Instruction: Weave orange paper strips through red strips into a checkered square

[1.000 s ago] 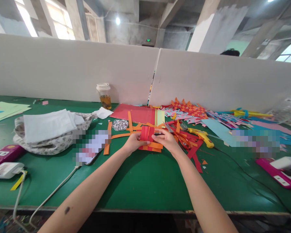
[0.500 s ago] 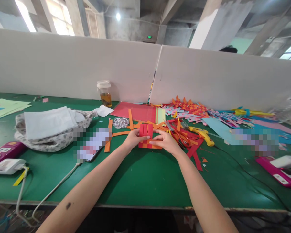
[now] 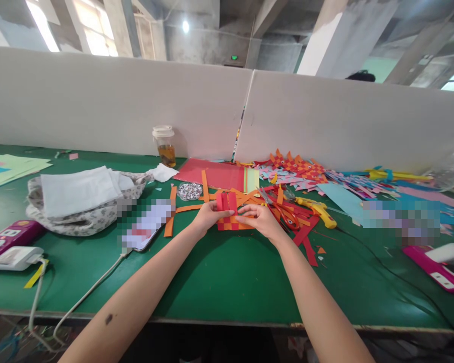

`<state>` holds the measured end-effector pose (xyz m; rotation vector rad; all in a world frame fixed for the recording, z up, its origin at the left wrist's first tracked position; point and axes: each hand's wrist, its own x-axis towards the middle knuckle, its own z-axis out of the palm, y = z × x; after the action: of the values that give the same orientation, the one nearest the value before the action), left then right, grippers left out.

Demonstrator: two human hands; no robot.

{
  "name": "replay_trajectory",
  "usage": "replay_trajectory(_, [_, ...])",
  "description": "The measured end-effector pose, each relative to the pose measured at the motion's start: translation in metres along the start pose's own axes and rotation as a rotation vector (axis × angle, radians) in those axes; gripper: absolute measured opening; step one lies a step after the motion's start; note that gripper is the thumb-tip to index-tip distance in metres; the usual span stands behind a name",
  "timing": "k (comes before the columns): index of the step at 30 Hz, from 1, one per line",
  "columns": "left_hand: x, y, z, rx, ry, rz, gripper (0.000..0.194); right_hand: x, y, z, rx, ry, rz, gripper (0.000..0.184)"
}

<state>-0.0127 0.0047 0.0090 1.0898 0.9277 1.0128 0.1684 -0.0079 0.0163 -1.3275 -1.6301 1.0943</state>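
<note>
Both my hands hold a small piece woven from red and orange paper strips point(image 3: 226, 223), above the green table. Its lower part shows a checkered weave, while red strips stand up at the top. My left hand point(image 3: 209, 216) grips its left side, thumb across the front. At the right side, my right hand point(image 3: 259, 220) pinches the piece's edge between thumb and fingers. Loose orange strips point(image 3: 189, 207) lie just behind and left of the hands. Red-handled scissors point(image 3: 288, 217) rest among strips to the right.
A yellow glue gun point(image 3: 323, 212) with a cord lies right. Behind are red paper sheets point(image 3: 212, 173), a bag of googly eyes point(image 3: 189, 191) and a lidded cup point(image 3: 165, 146). On the left sit a charging phone point(image 3: 147, 227) and a patterned cloth bag point(image 3: 83, 222). Woven orange fish point(image 3: 298, 165) lie back right.
The red strips at the top of the woven piece sit closer together, with the gap between them narrowed. Both hands stay in nearly the same place; the view has shifted slightly.
</note>
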Motion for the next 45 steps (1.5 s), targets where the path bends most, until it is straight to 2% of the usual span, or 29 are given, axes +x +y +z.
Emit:
replay_trajectory(4, [0.001,0.001,-0.001,-0.030,0.023,-0.038,0.038,0.000,-0.003,-0.001,0.000,0.119,-0.015,0.032])
replay_trajectory(8, [0.002,0.000,-0.003,-0.070,-0.003,-0.044,0.039,0.001,-0.003,-0.002,0.106,0.148,-0.016,0.036])
replay_trajectory(10, [0.003,-0.002,-0.003,-0.067,0.009,-0.040,0.037,0.002,-0.004,-0.001,0.203,0.202,-0.029,0.042])
replay_trajectory(12, [0.004,-0.003,-0.001,-0.068,0.047,-0.023,0.036,0.002,-0.004,0.002,0.308,0.248,0.016,0.052])
replay_trajectory(14, [0.004,-0.004,0.001,-0.075,0.079,0.006,0.036,0.001,-0.005,0.005,0.370,0.224,0.084,0.060])
replay_trajectory(17, [0.002,-0.003,0.005,-0.084,0.045,0.028,0.036,0.001,-0.004,0.009,0.313,0.187,0.045,0.062])
replay_trajectory(19, [0.002,-0.003,0.005,-0.111,0.024,0.052,0.040,0.002,-0.001,0.008,0.248,0.235,-0.012,0.060])
replay_trajectory(21, [0.003,-0.004,0.003,-0.157,0.073,0.118,0.049,0.004,0.003,0.006,0.212,0.320,-0.020,0.057])
replay_trajectory(24, [0.007,-0.005,-0.005,-0.156,0.219,0.228,0.058,0.007,0.007,0.003,0.237,0.453,-0.016,0.055])
replay_trajectory(27, [0.008,-0.003,-0.009,-0.024,0.287,0.198,0.035,0.008,0.005,0.003,0.280,0.515,-0.026,0.054])
replay_trajectory(31, [0.002,0.004,-0.002,0.017,0.228,0.207,0.035,0.006,0.000,0.006,0.270,0.520,-0.054,0.055])
replay_trajectory(32, [0.000,0.005,0.001,0.013,0.200,0.229,0.041,0.005,0.001,0.007,0.263,0.500,-0.064,0.055])
replay_trajectory(33, [-0.002,0.006,0.004,0.007,0.125,0.200,0.053,0.004,0.002,0.008,0.248,0.468,-0.077,0.055])
replay_trajectory(35, [-0.004,0.005,0.007,0.015,-0.046,0.090,0.054,0.003,0.004,0.009,0.189,0.375,-0.100,0.052])
replay_trajectory(36, [-0.004,0.004,0.008,0.033,-0.115,0.068,0.050,0.003,0.004,0.010,0.145,0.342,-0.115,0.049])
replay_trajectory(38, [-0.002,-0.001,0.007,0.003,-0.092,0.099,0.049,0.002,0.000,0.010,0.047,0.372,-0.162,0.044])
replay_trajectory(42, [0.005,-0.010,0.002,-0.089,0.016,0.119,0.059,-0.017,-0.031,0.017,-0.142,0.728,-0.396,0.037])
replay_trajectory(43, [0.007,-0.012,0.002,-0.090,0.028,0.115,0.061,-0.029,-0.042,0.022,-0.171,0.738,-0.458,0.035])
replay_trajectory(44, [0.008,-0.013,0.002,-0.101,0.038,0.107,0.062,-0.044,-0.053,0.029,-0.182,0.653,-0.525,0.032])
replay_trajectory(45, [0.009,-0.014,0.003,-0.111,0.038,0.096,0.063,-0.063,-0.062,0.037,-0.181,0.440,-0.589,0.030])
